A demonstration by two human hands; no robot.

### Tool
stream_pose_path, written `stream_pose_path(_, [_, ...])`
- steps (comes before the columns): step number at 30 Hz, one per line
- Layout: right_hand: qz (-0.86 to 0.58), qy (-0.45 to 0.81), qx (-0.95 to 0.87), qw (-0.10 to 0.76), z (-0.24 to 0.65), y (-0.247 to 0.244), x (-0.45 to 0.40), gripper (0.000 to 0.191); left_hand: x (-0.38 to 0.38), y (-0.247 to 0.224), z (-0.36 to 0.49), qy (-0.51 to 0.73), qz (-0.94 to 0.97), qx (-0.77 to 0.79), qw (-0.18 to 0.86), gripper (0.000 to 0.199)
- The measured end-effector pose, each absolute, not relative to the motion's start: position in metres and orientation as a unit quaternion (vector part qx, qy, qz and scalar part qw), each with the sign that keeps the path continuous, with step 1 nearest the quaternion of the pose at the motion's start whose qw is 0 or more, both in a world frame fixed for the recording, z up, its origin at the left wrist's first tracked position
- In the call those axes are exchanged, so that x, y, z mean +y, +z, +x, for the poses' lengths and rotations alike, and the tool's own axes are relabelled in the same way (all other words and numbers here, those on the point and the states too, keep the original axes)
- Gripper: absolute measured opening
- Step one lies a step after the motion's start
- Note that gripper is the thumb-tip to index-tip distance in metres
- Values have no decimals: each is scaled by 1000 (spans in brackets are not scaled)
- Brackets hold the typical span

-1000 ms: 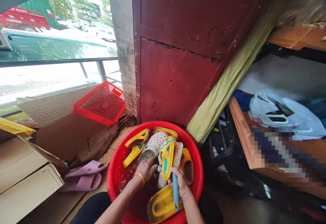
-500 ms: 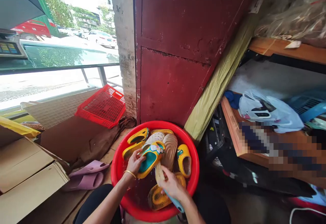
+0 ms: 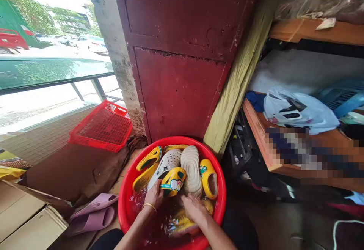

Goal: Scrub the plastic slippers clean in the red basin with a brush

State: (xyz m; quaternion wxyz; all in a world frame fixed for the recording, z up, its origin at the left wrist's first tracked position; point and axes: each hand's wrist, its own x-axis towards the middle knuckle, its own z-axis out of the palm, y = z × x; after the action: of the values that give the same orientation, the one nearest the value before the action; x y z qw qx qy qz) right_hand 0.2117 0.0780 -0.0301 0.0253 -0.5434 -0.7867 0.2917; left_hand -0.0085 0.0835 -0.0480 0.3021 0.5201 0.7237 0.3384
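A yellow clog with a green inside and a cartoon decoration is in my left hand, gripped by its heel end above the water. My right hand is low at the water, just right of the clog; its fingers are blurred and partly hidden, and the brush does not show clearly. Beneath that hand lies a yellow sole, half under splashing water. Around them in the red basin are a white clog, a pale upturned sole and several more yellow clogs.
A red door stands just behind the basin. At left are a red plastic crate, lilac slippers and cardboard boxes. Wooden shelving holding a white plastic bag is at right.
My left hand has tilted the clog, so its decorated top faces me more. My right hand, which held a blue-handled brush, is lower at the water, and splashes have appeared. The view has shifted right.
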Motion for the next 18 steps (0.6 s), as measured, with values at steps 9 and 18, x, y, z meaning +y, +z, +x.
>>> stream_pose_path(9, [-517,498,-675,170,280,-26,41,65,90,-14,3,598,289,545,512,40])
stream_pose_path(18, [-521,150,-814,207,213,27,64,59,76,-11,15,564,500,526,393,42])
